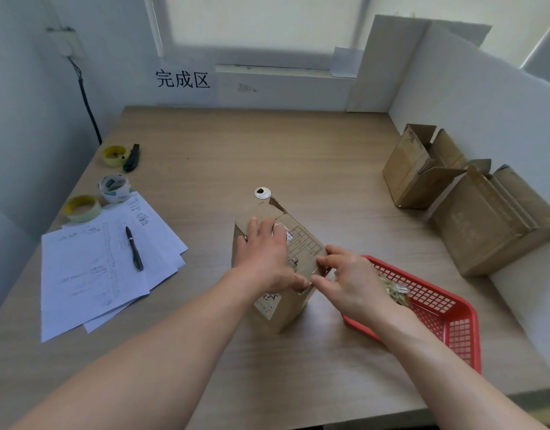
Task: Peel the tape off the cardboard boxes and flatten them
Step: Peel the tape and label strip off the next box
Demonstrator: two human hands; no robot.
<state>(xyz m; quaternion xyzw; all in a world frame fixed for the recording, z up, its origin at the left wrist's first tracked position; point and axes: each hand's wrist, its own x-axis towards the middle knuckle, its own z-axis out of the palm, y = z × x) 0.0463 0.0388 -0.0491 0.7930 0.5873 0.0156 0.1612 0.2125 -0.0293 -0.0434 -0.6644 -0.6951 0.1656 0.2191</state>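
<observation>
Table (267, 144): pale wood-grain top.
Box (279, 308): brown cardboard with printed labels, standing centre-near, far flap raised.
Basket (453, 324): red plastic mesh, just right of the box.
Left hand (264, 252): fingers straight, pressing flat on the box top.
Right hand (348, 280): pinching glossy clear tape (310, 271) at the box's right edge.

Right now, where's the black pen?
In the head view the black pen lies on the sheets of paper at the table's left side, just nearer the person than the three tape rolls.
</observation>
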